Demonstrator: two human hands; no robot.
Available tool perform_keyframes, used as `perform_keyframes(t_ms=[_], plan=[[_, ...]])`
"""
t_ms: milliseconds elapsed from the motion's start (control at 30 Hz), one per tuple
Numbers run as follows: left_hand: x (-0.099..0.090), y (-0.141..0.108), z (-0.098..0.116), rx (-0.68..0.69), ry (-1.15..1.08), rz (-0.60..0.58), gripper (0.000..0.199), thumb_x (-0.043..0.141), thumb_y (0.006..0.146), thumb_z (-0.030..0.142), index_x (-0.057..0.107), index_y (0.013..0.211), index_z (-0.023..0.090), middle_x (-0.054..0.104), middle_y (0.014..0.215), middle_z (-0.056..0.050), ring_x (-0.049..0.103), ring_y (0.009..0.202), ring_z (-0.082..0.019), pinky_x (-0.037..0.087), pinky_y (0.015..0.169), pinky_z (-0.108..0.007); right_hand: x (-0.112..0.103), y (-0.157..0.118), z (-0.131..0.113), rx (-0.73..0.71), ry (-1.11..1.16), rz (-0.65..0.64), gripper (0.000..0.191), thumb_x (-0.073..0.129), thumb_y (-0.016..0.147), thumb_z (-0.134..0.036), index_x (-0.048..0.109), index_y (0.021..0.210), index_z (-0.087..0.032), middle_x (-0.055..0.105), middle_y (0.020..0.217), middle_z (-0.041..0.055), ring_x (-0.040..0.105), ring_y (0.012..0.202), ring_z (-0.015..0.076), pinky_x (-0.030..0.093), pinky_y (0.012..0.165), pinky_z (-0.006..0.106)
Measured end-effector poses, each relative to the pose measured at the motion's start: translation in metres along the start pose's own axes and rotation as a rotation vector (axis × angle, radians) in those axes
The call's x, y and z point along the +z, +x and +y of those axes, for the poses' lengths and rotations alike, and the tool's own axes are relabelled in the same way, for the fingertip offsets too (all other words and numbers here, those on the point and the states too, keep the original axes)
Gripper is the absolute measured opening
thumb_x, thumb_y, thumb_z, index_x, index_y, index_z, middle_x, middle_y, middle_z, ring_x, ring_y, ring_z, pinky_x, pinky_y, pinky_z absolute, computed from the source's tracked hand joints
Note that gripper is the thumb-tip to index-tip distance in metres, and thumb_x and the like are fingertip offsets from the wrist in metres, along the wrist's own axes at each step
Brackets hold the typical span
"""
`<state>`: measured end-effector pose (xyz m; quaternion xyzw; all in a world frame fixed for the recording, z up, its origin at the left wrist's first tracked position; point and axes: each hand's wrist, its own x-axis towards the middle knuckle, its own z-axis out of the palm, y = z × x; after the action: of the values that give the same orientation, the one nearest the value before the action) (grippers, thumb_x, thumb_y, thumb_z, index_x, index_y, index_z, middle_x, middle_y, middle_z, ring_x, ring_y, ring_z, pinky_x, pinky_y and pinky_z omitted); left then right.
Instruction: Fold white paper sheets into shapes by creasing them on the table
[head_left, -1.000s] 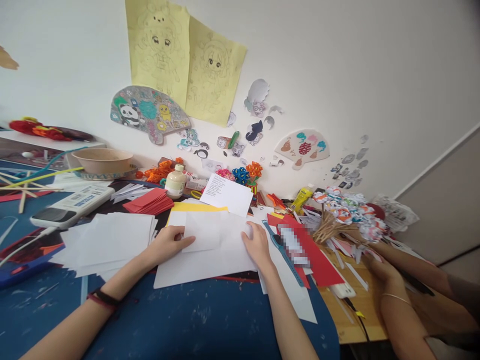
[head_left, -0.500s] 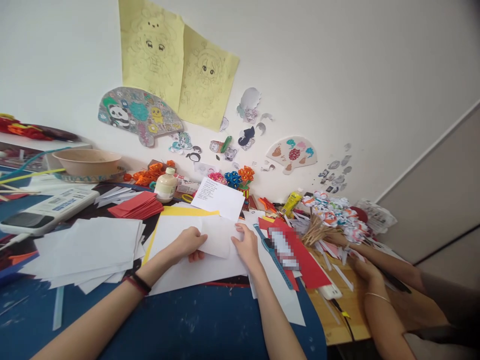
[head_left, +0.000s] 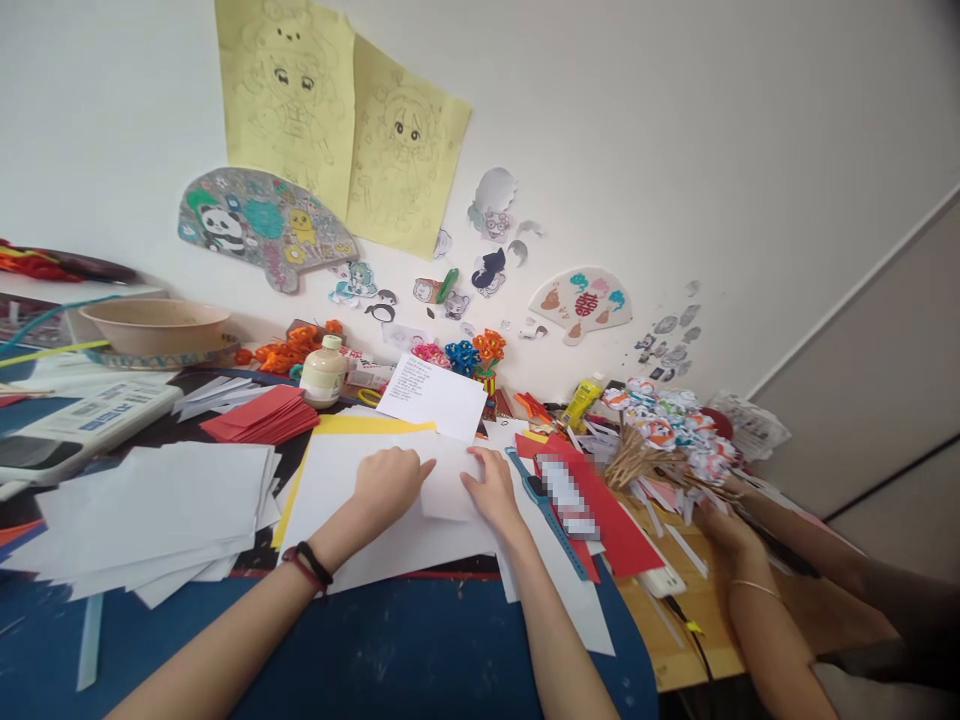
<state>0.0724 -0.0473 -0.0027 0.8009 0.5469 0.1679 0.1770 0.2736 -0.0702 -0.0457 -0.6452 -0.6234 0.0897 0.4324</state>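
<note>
A small white sheet of paper lies on larger white sheets in front of me. My left hand is closed over its left side, knuckles up, with the thumb pointing right; the curled fingertips are hidden beneath. At the sheet's right edge rests my right hand, its thumb and curved fingers apart and touching the paper. Just behind, a white card with handwritten lines leans against small craft flowers. A yellow sheet sticks out from under the white ones.
Left of my hands are a fanned stack of white paper, red paper slips and a glue bottle. To the right lie a blue watch and red paper. Another person's arms reach toward paper flowers on sticks.
My left hand has turned knuckles up and moved slightly right over the small sheet, which it pinched at the left edge before. My right hand stays almost in place. The view has shifted slightly.
</note>
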Motion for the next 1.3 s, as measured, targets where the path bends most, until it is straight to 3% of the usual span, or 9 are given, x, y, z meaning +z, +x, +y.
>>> perform_keyframes(t_ms=[167, 300, 433, 600, 800, 967, 1133, 1233, 1300], plan=[[-0.004, 0.015, -0.011, 0.118, 0.073, 0.076, 0.038, 0.054, 0.083, 0.048, 0.061, 0.103, 0.017, 0.062, 0.110, -0.016, 0.053, 0.110, -0.032, 0.037, 0.089, -0.041, -0.001, -0.001, -0.004, -0.020, -0.038, -0.013, 0.037, 0.060, 0.072, -0.018, 0.060, 0.109, -0.023, 0.059, 0.110, 0.0061, 0.052, 0.104, 0.0239, 0.039, 0.095, 0.039], [0.008, 0.030, -0.017, 0.151, 0.068, 0.065, 0.056, 0.063, 0.073, 0.054, 0.056, 0.115, 0.018, 0.057, 0.118, -0.015, 0.050, 0.113, -0.032, 0.036, 0.091, -0.041, 0.001, 0.001, -0.003, -0.025, -0.070, 0.002, 0.033, 0.060, 0.074, -0.018, 0.060, 0.107, -0.023, 0.059, 0.109, 0.0063, 0.051, 0.103, 0.0246, 0.038, 0.094, 0.039], [0.015, 0.040, -0.019, 0.149, 0.061, 0.025, 0.057, 0.065, 0.066, 0.062, 0.060, 0.104, 0.020, 0.062, 0.109, -0.013, 0.054, 0.106, -0.033, 0.037, 0.088, -0.042, 0.004, 0.001, -0.003, -0.041, -0.094, 0.013, 0.028, 0.058, 0.076, -0.020, 0.061, 0.104, -0.024, 0.058, 0.109, 0.0062, 0.050, 0.103, 0.0254, 0.037, 0.094, 0.039], [0.018, 0.042, -0.018, 0.172, 0.045, 0.001, 0.050, 0.071, 0.057, 0.060, 0.063, 0.087, 0.021, 0.064, 0.103, -0.011, 0.055, 0.101, -0.033, 0.037, 0.085, -0.041, 0.004, 0.001, -0.005, -0.041, -0.094, 0.021, 0.028, 0.057, 0.076, -0.018, 0.062, 0.103, -0.024, 0.058, 0.107, 0.0061, 0.049, 0.103, 0.0255, 0.037, 0.094, 0.039], [0.023, 0.033, -0.011, 0.233, -0.066, -0.014, 0.039, 0.070, 0.065, 0.044, 0.061, 0.095, 0.021, 0.068, 0.095, -0.007, 0.061, 0.089, -0.027, 0.041, 0.072, -0.032, 0.006, 0.000, -0.004, 0.006, -0.023, 0.050, 0.032, 0.053, 0.077, -0.020, 0.061, 0.109, -0.023, 0.060, 0.105, 0.0063, 0.051, 0.104, 0.0247, 0.037, 0.096, 0.039], [0.006, 0.027, -0.014, 0.233, -0.176, 0.073, 0.025, 0.062, 0.073, 0.038, 0.065, 0.090, 0.020, 0.069, 0.084, -0.004, 0.062, 0.079, -0.022, 0.040, 0.068, -0.028, 0.002, 0.003, -0.004, 0.074, 0.108, 0.082, 0.038, 0.051, 0.083, -0.034, 0.059, 0.118, -0.021, 0.066, 0.098, 0.0063, 0.059, 0.095, 0.0228, 0.044, 0.089, 0.038], [-0.013, 0.022, -0.025, 0.199, -0.283, 0.210, 0.035, 0.055, 0.078, 0.049, 0.066, 0.086, 0.016, 0.065, 0.075, -0.003, 0.057, 0.068, -0.018, 0.039, 0.062, -0.027, -0.005, 0.005, -0.009, 0.047, 0.228, 0.051, 0.028, 0.059, 0.080, -0.042, 0.069, 0.092, -0.019, 0.070, 0.096, 0.0077, 0.062, 0.093, 0.0225, 0.046, 0.088, 0.036], [-0.018, 0.017, -0.025, 0.213, -0.328, 0.272, 0.037, 0.053, 0.080, 0.050, 0.066, 0.092, 0.017, 0.061, 0.071, 0.000, 0.053, 0.065, -0.016, 0.038, 0.063, -0.026, -0.009, 0.002, -0.017, -0.009, 0.259, 0.039, 0.023, 0.067, 0.075, -0.039, 0.068, 0.086, -0.020, 0.068, 0.098, 0.0058, 0.060, 0.096, 0.0213, 0.044, 0.090, 0.035], [-0.023, 0.013, -0.020, 0.238, -0.362, 0.305, 0.037, 0.054, 0.080, 0.050, 0.066, 0.091, 0.018, 0.059, 0.070, 0.001, 0.050, 0.065, -0.015, 0.037, 0.064, -0.026, -0.012, 0.000, -0.023, -0.049, 0.266, 0.026, 0.019, 0.068, 0.074, -0.038, 0.066, 0.079, -0.019, 0.066, 0.091, 0.0039, 0.059, 0.088, 0.0191, 0.045, 0.083, 0.031]])
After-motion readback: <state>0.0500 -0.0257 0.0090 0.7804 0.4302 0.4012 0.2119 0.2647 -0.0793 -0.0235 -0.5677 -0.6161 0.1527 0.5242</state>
